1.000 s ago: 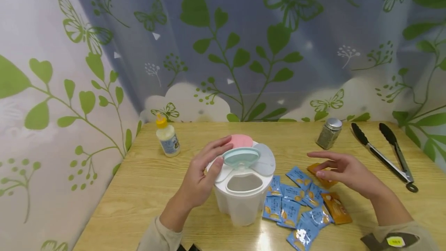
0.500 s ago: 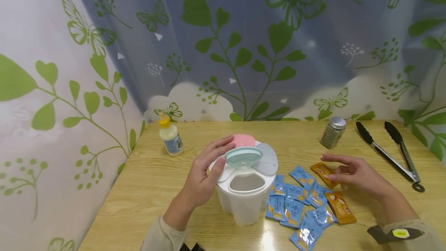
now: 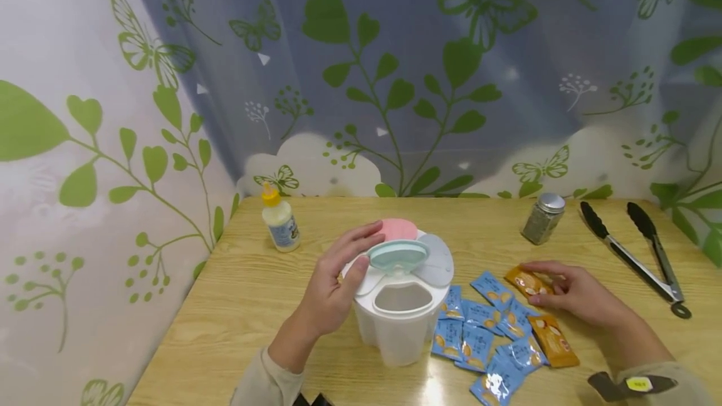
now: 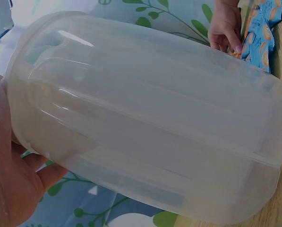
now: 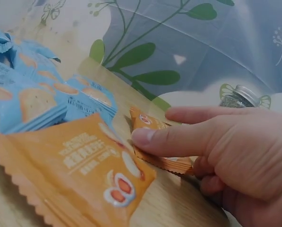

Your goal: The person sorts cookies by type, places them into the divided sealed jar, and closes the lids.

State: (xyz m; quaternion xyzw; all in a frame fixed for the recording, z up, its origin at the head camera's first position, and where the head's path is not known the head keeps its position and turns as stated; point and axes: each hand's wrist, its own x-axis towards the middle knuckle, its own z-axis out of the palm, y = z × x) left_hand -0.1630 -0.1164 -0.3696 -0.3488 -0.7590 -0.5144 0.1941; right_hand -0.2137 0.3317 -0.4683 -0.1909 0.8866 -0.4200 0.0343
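A white translucent food storage canister (image 3: 402, 338) stands upright on the table, its round lid divided into pink, grey, white and teal flaps. The teal flap (image 3: 399, 258) is raised, baring an opening at the front. My left hand (image 3: 333, 287) holds the canister by the left of its lid, thumb at the near side and fingers reaching behind the teal flap. To the right, my right hand (image 3: 583, 296) pinches an orange snack packet (image 5: 148, 124) between thumb and fingers at the tabletop. Another orange packet (image 3: 554, 341) lies just nearer, beside several blue snack packets (image 3: 476, 346).
A yellow-capped bottle (image 3: 281, 225) stands at the back left of the wooden table (image 3: 225, 324). At the back right are a glass jar (image 3: 543, 219) with a metal lid and black-tipped tongs (image 3: 637, 262). A leaf-patterned curtain (image 3: 361, 93) hangs behind.
My right hand has come down onto the farther orange packet, its thumb and fingers closing at the packet's edges. My left hand keeps its hold on the canister. The head view has shifted slightly.
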